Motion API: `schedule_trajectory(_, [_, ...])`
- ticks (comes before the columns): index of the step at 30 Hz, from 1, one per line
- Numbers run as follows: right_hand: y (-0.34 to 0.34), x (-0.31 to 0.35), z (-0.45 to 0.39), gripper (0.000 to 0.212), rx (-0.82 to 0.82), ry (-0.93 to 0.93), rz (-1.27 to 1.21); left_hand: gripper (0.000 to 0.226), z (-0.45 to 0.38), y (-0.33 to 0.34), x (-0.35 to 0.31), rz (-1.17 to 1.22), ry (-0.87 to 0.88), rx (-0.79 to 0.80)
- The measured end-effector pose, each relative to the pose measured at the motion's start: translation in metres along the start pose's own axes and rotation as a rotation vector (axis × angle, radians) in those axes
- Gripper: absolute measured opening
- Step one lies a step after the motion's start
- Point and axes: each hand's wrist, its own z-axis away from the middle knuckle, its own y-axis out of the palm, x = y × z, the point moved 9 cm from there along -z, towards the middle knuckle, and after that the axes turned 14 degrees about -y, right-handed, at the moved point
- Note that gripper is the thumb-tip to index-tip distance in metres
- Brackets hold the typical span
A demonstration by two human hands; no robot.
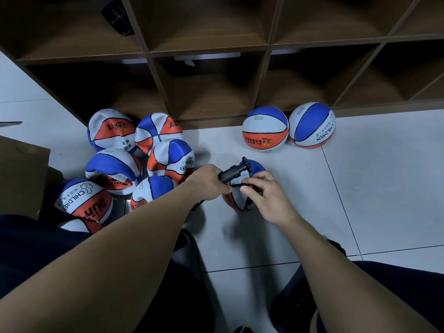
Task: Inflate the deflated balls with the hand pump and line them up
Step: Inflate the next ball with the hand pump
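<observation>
- The step in hand looks like hooking the pump (234, 173) to a flat ball (236, 199); pumping does not seem to have begun, since the handle sits pushed in at the far end.
- The left hand (209, 180) is curled round the near end of the pump's black barrel, holding it tilted over the ball.
- The right hand (260, 188) pinches the thin black hose (236, 185) at the pump's outlet, thumb and forefinger pressed together on it, just above the ball.
- That ball lies on the floor (312, 212) in the middle, right under both hands, still slack in shape.
- Two round balls (288, 127) stand side by side at the far right against the shelf (216, 87), which reads as the start of the line.
- A heap of dented balls (134, 164) waits at the left, so by my reckoning most of the work is still to come.
- Next move, as I judge it: find the valve, seat the needle straight, steady the ball, then shift one hand to the handle.
- Hard to tell: the needle tip and the valve are hidden by the right hand, so I cannot say whether the needle is in.
- The near balls in the heap are partly covered by the left arm; a dark thing in a far-left cubby is too dim to name.
</observation>
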Motion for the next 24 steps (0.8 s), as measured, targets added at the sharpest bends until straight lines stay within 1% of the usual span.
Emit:
schedule_trajectory(9, [-0.005, 0.001, 0.004, 0.028, -0.101, 0.018, 0.002, 0.033, 0.001, 0.007, -0.004, 0.010, 0.032, 0.032])
schedule_trajectory(19, [-0.007, 0.003, 0.004, 0.014, -0.195, -0.021, 0.051, 0.029, 0.004, 0.014, -0.009, 0.017, 0.054, 0.080])
schedule_trajectory(24, [-0.006, 0.003, 0.005, 0.019, -0.187, -0.029, 0.029, 0.030, 0.003, 0.011, -0.006, -0.012, 0.037, 0.049])
